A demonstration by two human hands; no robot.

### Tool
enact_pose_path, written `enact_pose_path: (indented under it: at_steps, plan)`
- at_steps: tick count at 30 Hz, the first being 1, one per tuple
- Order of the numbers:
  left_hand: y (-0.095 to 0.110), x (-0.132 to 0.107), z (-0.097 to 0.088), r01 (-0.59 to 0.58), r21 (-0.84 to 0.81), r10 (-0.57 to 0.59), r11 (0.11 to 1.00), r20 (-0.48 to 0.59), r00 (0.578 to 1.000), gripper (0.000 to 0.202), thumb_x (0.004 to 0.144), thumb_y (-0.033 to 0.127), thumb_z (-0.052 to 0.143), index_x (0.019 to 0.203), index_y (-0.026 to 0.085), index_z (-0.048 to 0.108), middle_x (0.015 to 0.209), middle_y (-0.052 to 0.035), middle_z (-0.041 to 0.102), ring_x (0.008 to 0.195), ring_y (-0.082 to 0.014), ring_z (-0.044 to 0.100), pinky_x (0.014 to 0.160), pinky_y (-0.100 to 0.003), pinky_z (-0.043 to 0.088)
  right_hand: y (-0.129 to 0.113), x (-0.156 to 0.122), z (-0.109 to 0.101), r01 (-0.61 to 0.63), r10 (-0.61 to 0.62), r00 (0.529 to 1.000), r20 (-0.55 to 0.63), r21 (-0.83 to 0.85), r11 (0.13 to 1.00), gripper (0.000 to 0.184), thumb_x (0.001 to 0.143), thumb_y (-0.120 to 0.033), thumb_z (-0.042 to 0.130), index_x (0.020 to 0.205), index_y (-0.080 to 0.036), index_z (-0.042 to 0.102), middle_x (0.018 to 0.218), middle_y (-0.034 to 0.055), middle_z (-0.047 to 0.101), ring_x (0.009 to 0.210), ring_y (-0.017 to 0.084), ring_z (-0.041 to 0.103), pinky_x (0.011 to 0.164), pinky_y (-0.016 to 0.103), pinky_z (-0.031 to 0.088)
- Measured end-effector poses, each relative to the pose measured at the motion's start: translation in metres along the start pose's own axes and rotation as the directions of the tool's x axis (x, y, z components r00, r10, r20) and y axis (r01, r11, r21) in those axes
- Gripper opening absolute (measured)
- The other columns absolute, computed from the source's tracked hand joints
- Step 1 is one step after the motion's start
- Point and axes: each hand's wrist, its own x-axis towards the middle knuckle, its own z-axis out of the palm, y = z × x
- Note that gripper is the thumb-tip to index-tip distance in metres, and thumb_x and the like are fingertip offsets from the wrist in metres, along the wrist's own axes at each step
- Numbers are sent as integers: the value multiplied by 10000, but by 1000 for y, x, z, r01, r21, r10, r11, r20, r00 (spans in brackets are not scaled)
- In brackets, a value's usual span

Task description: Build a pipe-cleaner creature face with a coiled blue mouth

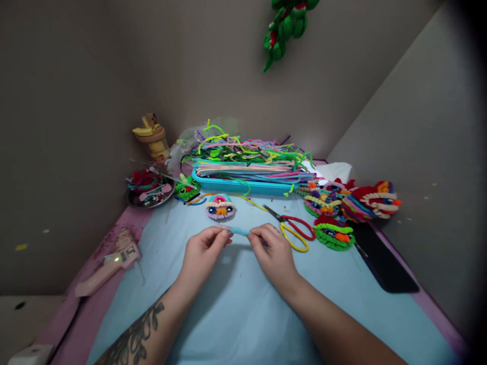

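Note:
Above the pale blue mat [243,304], my left hand [203,253] and my right hand [272,251] each pinch one end of a short light blue pipe cleaner [239,231]. The fuzzy stick spans the gap between my fingertips, roughly level. Just beyond it lies a small round pipe-cleaner face in pink, yellow and blue [220,206]. Red and yellow scissors [294,230] lie shut on the mat right beside my right hand.
A teal tray [243,185] piled with coloured pipe cleaners stands at the back. Finished fuzzy figures [348,210] cluster at the right, near a black phone [384,256]. A pink glue gun [110,263] and a metal dish [150,190] sit at the left. Walls close in on both sides.

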Motion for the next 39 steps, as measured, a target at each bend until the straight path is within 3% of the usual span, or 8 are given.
enact_pose_path:
  at_steps: [5,11,17,21,25,29,35,39]
  plan:
    - [-2,2,-2,52,-33,-51,998,34,998,316,745,447,642,731,138,704,612,-23,654,600,-146,581,588,-232,430,4,-1,1,48,-48,999,-8,-27,998,84,851,-197,552,797,-207,617,758,22,617,738,167,591,659,278,455]
    - [-6,4,-2,40,-95,-35,995,56,998,309,755,427,649,667,132,675,580,-13,629,596,-128,554,581,-221,401,3,-3,1,111,-112,993,-22,-34,993,64,845,-179,565,824,-209,618,778,33,634,767,177,589,702,306,464]
    - [-7,5,0,67,-218,-67,974,10,998,340,729,363,691,961,158,549,545,39,625,542,-105,564,555,-195,401,-1,-4,-2,163,-165,986,-29,-56,985,67,837,-162,578,806,-207,616,764,31,629,764,184,581,704,313,454]
    - [-7,4,0,20,-250,-31,968,-42,999,410,718,297,705,986,217,404,547,70,634,544,-103,593,577,-189,426,-1,-4,0,163,-164,986,-5,-59,985,59,821,-153,584,820,-206,608,786,38,629,788,197,580,720,323,459]
    - [-8,4,0,-20,-281,2,959,-62,998,451,710,280,710,994,234,363,634,57,672,618,-119,639,661,-231,478,1,-4,1,145,-144,988,52,-29,989,155,812,-168,582,962,-195,606,891,62,646,869,216,581,768,341,464]
    - [-7,4,0,-28,-284,18,958,-37,999,465,705,282,713,1006,227,363,700,21,704,666,-126,655,683,-234,480,3,-4,1,123,-122,988,96,-10,992,130,852,-164,525,933,-200,620,846,46,647,827,198,583,741,317,456]
    - [-4,2,2,29,-261,-23,965,28,999,412,749,364,656,1058,194,442,754,-1,689,745,-157,673,719,-267,490,6,-2,1,86,-85,996,42,-39,996,108,853,-167,519,831,-202,618,769,32,626,769,182,587,684,287,441]
    - [-6,4,1,62,-195,-49,979,73,996,315,740,394,655,939,163,575,769,-19,677,770,-170,667,706,-256,484,7,-1,1,77,-77,997,6,-42,996,104,854,-177,522,824,-199,619,764,32,626,764,181,591,683,286,444]
